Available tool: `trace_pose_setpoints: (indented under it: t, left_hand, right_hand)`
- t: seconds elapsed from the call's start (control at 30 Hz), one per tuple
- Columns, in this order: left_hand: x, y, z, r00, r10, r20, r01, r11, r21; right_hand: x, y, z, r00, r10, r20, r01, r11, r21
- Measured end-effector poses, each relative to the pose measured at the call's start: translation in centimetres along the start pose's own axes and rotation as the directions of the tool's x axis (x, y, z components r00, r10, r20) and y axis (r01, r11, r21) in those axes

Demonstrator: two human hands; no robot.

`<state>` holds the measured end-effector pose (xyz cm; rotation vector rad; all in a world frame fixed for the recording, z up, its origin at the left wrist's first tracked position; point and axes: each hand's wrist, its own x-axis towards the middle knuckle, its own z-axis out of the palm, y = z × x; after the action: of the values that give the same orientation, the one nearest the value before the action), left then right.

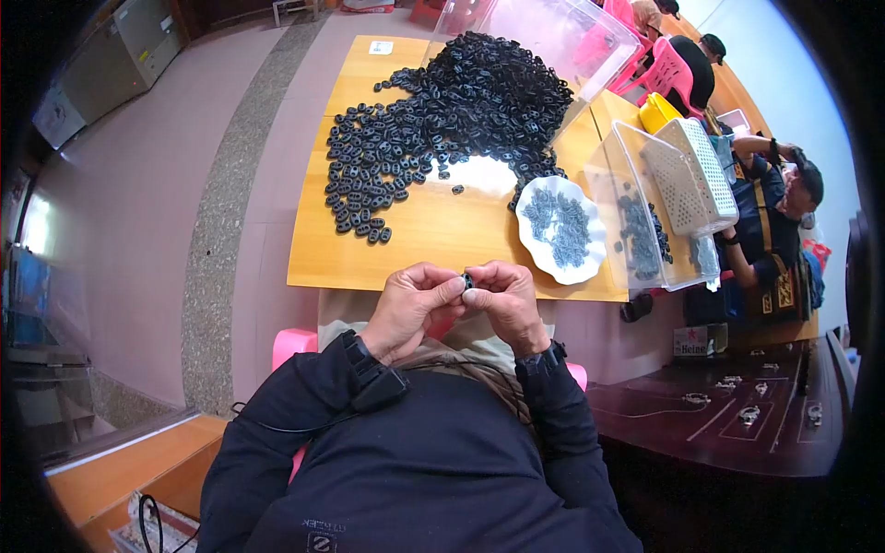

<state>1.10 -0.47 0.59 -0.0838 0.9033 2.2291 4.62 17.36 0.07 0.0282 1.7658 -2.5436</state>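
Observation:
Just off the near edge of the wooden table, my left hand and my right hand meet in front of my body. Between their thumbs and fingertips is a small black plastic piece, largely covered by the fingers. It resembles the two-holed black oval pieces spread over the left of the table. Behind these rises a heap of the same kind. To the right of my hands stands a white wavy-rimmed bowl holding many tiny grey parts, too small to make out.
Right of the bowl stands a clear plastic box with black and grey pieces. Against it leans a white perforated basket, with a yellow container behind. Another person sits at the right. A large clear bin borders the heap.

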Motion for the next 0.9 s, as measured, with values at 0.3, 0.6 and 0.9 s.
trace_pose_setpoints:
  t: [0.3,0.6,0.9]
  left_hand:
    - [0.0,-0.6,-0.2,0.992,0.084,0.095,-0.088,0.995,0.041]
    - [0.4,0.0,-0.2,0.996,0.072,0.060,-0.075,0.996,0.056]
    - [0.0,0.3,0.0,0.998,0.044,0.048,-0.043,0.999,-0.024]
  right_hand:
    - [-0.4,-0.7,0.6,0.999,-0.004,0.037,0.001,0.997,0.080]
    - [0.4,-0.9,0.9,0.999,0.038,0.014,-0.038,0.999,0.006]
    - [0.0,-1.0,1.0,1.000,-0.015,-0.006,0.015,0.995,-0.096]
